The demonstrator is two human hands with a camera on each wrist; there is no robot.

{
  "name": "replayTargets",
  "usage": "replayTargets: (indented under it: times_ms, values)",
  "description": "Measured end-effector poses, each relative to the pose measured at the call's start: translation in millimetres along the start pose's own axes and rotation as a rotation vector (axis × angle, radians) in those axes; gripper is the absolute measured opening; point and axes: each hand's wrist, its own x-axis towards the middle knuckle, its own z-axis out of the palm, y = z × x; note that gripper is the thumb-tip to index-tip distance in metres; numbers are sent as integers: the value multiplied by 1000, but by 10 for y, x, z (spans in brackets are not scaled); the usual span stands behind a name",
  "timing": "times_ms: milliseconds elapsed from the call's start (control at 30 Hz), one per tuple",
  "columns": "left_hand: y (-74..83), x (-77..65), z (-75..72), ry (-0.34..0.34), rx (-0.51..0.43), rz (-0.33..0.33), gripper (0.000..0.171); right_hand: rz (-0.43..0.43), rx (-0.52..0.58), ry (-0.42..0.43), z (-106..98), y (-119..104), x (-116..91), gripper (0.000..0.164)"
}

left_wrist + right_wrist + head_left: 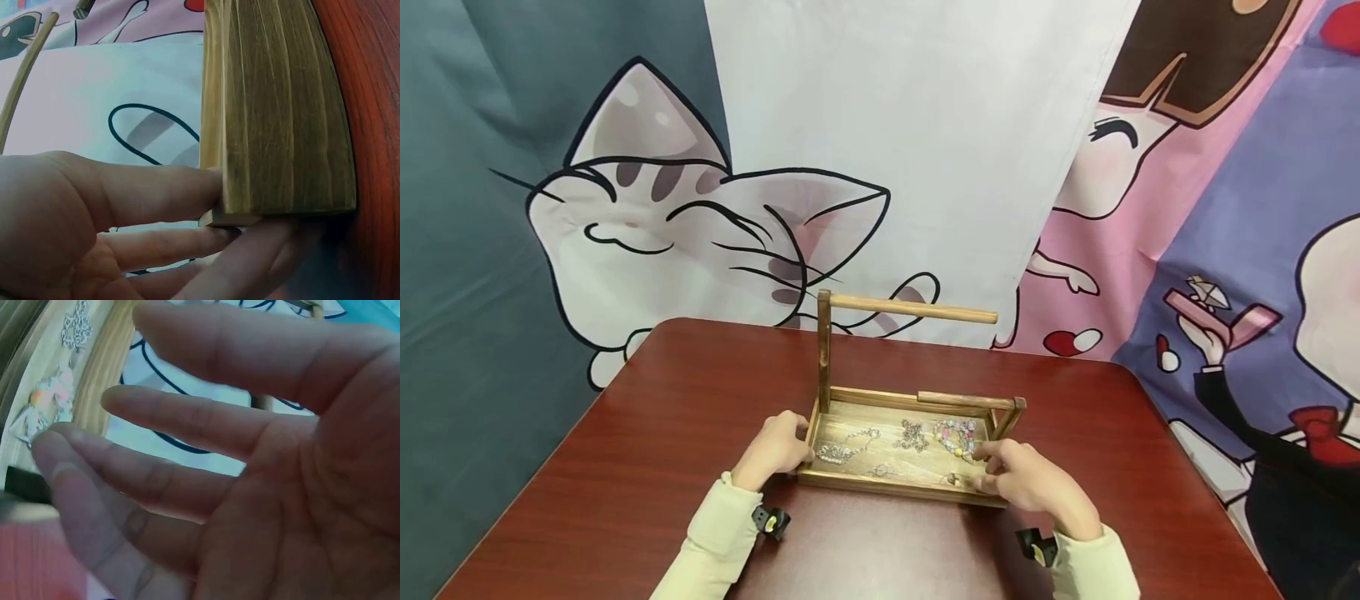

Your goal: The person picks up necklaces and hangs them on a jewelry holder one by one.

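A wooden jewellery stand (895, 486) with a shallow tray base lies on the table. My left hand (775, 447) grips the tray's left end, its thumb on one face of the wooden wall (287, 119) and fingers underneath. At the tray's right end is my right hand (1032, 479), fingers apart and loosely extended, with nothing held in the right wrist view. Inside the tray lie a silver chain bracelet (833, 454) at left, a tangled chain (913, 436) in the middle and a colourful beaded bracelet (957, 437) near my right fingertips.
From the stand's left post (824, 350) a high wooden bar (917, 308) reaches right; a lower bar (962, 400) sits at the right. Beneath is a red-brown table (625, 467). A cartoon-printed cloth (970, 167) hangs behind its back edge.
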Motion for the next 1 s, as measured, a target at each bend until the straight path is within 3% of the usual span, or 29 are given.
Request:
replayTargets:
  times_ms: [233,400,733,1000]
  values:
    - [-31,13,23,17,16,23,22,-61,-49,123,264,124,310,13]
    - [11,6,13,23,-2,29,12,-130,-88,169,404,205,400,18]
    - [37,-10,20,-4,21,42,12,-14,-204,190,465,259,395,26]
    - [36,6,30,-19,17,20,15,105,-304,162,499,249,422,23]
